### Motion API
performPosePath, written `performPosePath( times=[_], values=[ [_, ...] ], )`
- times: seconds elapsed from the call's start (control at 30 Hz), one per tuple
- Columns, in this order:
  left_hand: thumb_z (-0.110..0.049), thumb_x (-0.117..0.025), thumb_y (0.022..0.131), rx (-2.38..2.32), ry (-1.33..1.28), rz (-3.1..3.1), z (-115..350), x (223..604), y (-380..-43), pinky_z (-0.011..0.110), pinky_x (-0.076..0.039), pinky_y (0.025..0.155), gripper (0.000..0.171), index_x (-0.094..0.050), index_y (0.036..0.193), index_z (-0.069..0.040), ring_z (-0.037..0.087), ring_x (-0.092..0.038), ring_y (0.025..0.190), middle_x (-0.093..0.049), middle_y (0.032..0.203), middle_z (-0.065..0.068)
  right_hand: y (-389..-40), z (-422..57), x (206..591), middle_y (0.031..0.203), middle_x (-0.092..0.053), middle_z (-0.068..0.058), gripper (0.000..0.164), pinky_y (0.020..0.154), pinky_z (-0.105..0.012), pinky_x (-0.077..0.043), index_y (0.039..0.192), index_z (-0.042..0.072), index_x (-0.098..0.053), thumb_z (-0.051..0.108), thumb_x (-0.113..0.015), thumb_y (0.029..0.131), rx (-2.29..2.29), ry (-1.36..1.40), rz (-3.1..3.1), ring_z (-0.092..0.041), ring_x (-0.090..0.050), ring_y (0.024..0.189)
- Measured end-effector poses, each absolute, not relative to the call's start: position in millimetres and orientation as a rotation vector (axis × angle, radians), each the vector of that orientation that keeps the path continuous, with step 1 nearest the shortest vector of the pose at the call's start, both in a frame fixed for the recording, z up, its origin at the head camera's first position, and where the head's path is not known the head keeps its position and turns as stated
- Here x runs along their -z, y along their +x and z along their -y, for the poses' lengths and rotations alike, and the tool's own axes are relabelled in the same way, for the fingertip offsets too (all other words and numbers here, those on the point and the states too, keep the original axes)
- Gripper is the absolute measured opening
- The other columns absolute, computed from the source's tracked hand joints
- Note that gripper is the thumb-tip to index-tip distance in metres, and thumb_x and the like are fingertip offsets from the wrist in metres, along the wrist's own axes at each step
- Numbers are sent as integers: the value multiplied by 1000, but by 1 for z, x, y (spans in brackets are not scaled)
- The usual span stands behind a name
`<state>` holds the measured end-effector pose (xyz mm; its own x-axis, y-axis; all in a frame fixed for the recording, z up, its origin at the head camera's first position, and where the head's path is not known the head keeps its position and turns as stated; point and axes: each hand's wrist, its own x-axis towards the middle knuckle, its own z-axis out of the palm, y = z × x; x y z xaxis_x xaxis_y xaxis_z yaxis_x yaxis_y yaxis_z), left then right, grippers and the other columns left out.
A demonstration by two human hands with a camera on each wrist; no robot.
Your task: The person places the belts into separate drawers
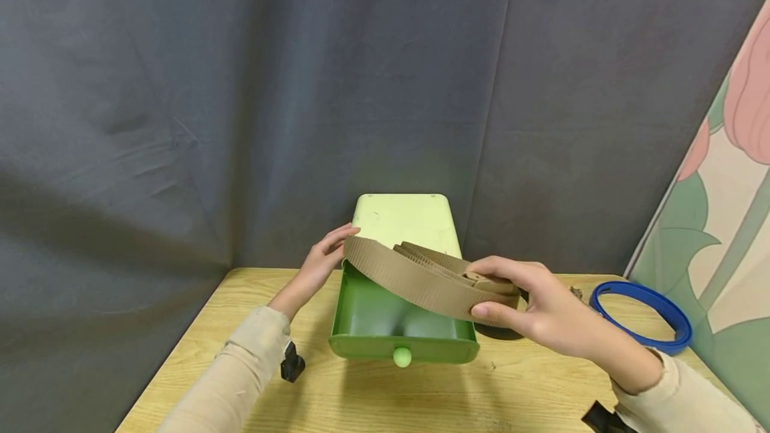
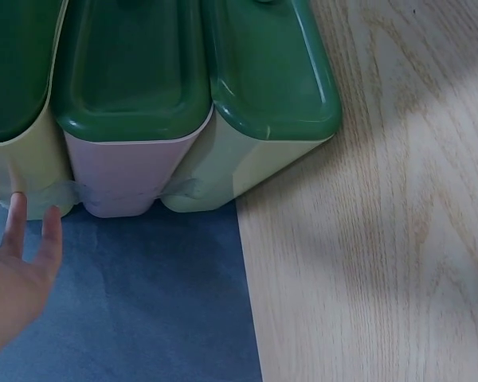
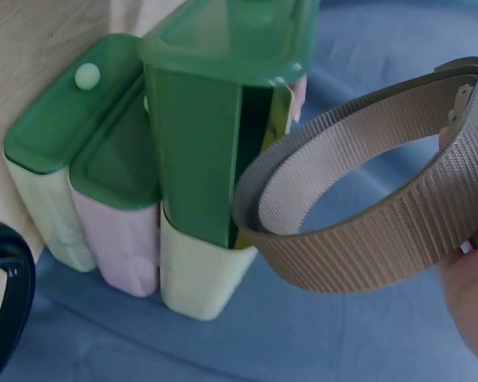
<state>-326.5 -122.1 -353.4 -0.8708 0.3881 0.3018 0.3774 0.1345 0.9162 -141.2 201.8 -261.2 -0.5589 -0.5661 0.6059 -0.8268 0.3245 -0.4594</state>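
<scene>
In the head view, my right hand (image 1: 544, 303) pinches a coiled tan webbing belt (image 1: 415, 279) between thumb and fingers. The coil hangs tilted over a pulled-out green drawer (image 1: 403, 346) with a round light-green knob (image 1: 402, 357). My left hand (image 1: 319, 266) is at the left side of the pale-green drawer cabinet (image 1: 400, 212), its fingers extended along the upper edge. From the left wrist view, those fingers spread close against the cabinet's pale side. The right wrist view shows the belt (image 3: 366, 247) as a loose ring beside the open drawer (image 3: 195, 151), whose inside is mostly hidden.
A blue rolled belt (image 1: 640, 313) lies at the table's right. A black rolled belt (image 3: 8, 302) lies beside the cabinet, partly hidden in the head view. Two lower drawers (image 3: 115, 163) are closed. A grey curtain (image 1: 373, 85) hangs behind the wooden table (image 1: 337, 399).
</scene>
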Motion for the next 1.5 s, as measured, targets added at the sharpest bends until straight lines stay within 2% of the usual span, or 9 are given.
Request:
performPosePath(
  times=[0.17,0.33,0.57,0.87,1.17,1.33,1.5],
  values=[
    [-21,-55,103,-1903,802,-2382,121,354,-327,54,-31,111,44,-52,143,-4,34,-35,140,-32,158,12,-151,-185,273,93,-69,2,40,66,-22,-49,123,10,-62,0,-73,87,-1074,1328,2197,-7,-61,73],
    [-17,-55,102,-1952,770,-2296,122,352,-326,49,-33,111,45,-49,144,0,33,-37,137,-27,160,15,-159,-171,283,102,-69,2,38,68,-23,-52,124,7,-62,3,-73,88,-1028,1330,2227,-5,-62,78],
    [-17,-54,103,-1888,792,-2338,126,351,-326,50,-35,110,45,-49,145,-3,33,-40,138,-27,160,13,-171,-161,302,106,-69,0,38,77,-26,-53,122,9,-63,5,-75,87,-956,1324,2191,-7,-64,87],
    [-24,-54,103,-1806,769,-2405,128,350,-326,52,-39,105,45,-50,146,-10,33,-41,137,-29,160,6,-186,-162,319,106,-68,4,37,74,-25,-54,119,11,-65,7,-79,85,-922,1254,2314,-6,-64,89],
    [-28,-53,104,-1783,803,-2417,128,350,-324,49,-44,97,45,-50,146,-14,28,-42,135,-30,160,1,-198,-162,328,103,-68,8,34,72,-26,-52,115,18,-68,11,-81,84,-769,1185,2422,-3,-61,85],
    [-29,-54,104,-1794,811,-2398,128,349,-324,50,-43,97,46,-50,147,-14,28,-41,135,-29,160,1,-206,-163,329,102,-69,7,33,74,-29,-53,113,17,-70,9,-82,82,-692,1173,2474,-5,-64,87],
    [-30,-54,104,-1785,819,-2401,129,351,-324,52,-41,101,45,-50,147,-15,28,-41,136,-29,160,1,-211,-163,330,101,-69,10,30,74,-30,-53,109,20,-72,10,-81,83,-603,1179,2532,-4,-63,89]
  ],
)
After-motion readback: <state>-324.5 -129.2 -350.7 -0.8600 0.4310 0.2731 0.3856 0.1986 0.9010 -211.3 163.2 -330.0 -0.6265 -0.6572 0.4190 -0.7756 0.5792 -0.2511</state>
